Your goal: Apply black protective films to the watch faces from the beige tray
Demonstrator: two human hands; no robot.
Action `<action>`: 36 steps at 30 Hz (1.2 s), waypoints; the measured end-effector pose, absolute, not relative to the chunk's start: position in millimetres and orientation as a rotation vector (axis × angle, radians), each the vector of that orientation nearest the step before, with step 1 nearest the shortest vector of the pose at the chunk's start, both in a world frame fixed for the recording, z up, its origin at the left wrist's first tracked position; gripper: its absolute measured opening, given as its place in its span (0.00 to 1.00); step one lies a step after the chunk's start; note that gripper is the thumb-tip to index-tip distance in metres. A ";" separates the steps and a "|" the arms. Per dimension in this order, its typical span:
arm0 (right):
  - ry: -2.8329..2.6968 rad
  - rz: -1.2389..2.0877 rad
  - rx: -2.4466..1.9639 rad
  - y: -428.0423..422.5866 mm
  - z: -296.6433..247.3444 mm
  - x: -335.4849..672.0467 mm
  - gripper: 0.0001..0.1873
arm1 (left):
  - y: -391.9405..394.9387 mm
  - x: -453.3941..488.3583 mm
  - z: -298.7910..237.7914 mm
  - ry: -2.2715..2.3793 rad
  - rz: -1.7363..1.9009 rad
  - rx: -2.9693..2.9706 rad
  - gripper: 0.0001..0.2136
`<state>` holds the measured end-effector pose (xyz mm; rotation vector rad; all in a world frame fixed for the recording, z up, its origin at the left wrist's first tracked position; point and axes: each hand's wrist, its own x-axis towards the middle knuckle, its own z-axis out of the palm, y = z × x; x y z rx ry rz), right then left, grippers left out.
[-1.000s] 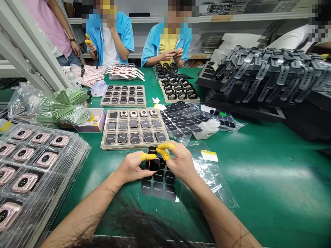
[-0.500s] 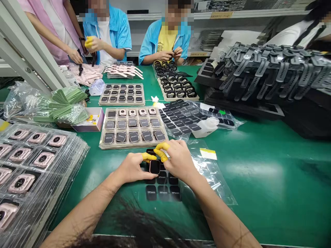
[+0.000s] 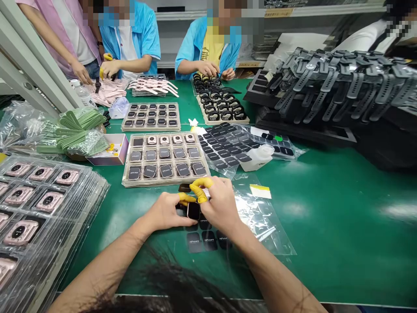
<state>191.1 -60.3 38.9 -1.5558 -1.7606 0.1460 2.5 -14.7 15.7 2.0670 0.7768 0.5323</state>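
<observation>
— What's different from a second ago?

— Both hands have drawn in and dropped lower. The left hand [image 3: 166,213] pinches the watch case [image 3: 193,210] from its left side, and the right hand [image 3: 220,206] now curls over its top, yellow-capped fingers [image 3: 198,188] pressed down at the far edge.

— Where does the case sit?

— Between the 2 hands, just above the film sheet [image 3: 208,239] of dark screen stickers on the green table [image 3: 325,226], near the tray [image 3: 164,158] of finished cases.

— So what does that tell you?

— I judge a sticker is being pressed onto the face. The right fingers have moved from lifted to bearing down.
</observation>
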 end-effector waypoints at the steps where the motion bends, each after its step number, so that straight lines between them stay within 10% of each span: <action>1: -1.628 0.336 -1.555 -59.3 39.8 193.6 0.06 | -13.6 2.1 16.4 0.797 0.541 2.007 0.23; 11: -1.322 1.496 -1.519 -55.1 44.7 216.8 0.13 | -3.4 -2.0 13.1 0.967 0.655 1.758 0.28; 36: -1.345 1.434 -1.576 -52.2 26.2 211.2 0.17 | -1.7 -3.7 14.1 0.916 0.586 1.752 0.28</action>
